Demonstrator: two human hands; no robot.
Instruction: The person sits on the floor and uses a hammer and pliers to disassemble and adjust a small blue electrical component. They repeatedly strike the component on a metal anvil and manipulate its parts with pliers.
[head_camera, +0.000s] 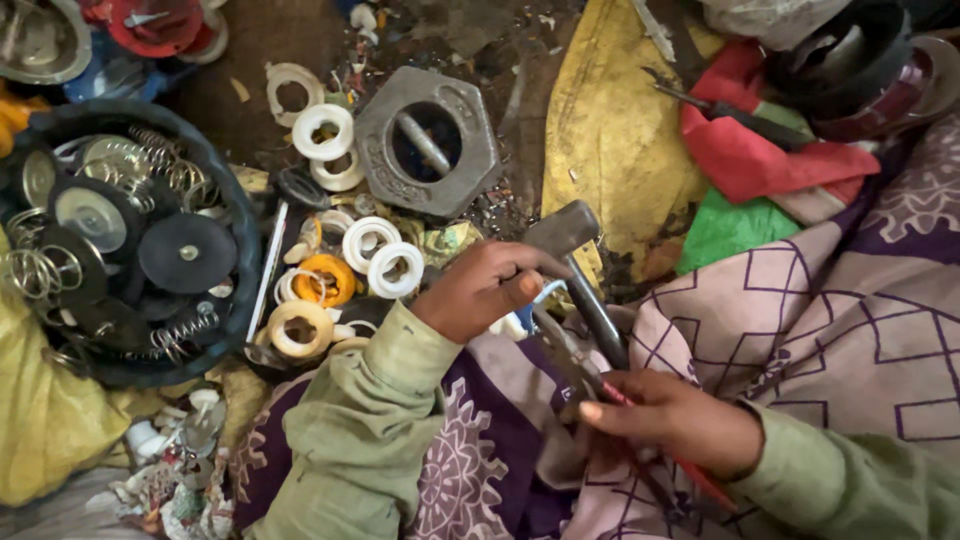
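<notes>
My left hand (480, 288) is closed around the neck of a hammer (565, 232), just below its grey metal head. The hammer's dark handle slants down to the right over my lap. Below it, my right hand (672, 418) grips red-handled pliers (570, 352), whose metal jaws point up-left toward my left hand. Both sleeves are pale green. A purple and pink patterned cloth (830, 320) covers my lap.
A grey hexagonal metal plate with a round hole (380, 150) lies on the dirty floor. White rings (322, 130), an orange ring (326, 281) and a tan ring (298, 329) lie nearby. A black basin (245, 225) at left holds springs and discs. Yellow (610, 130), red (760, 155) and green (730, 232) cloths lie at right.
</notes>
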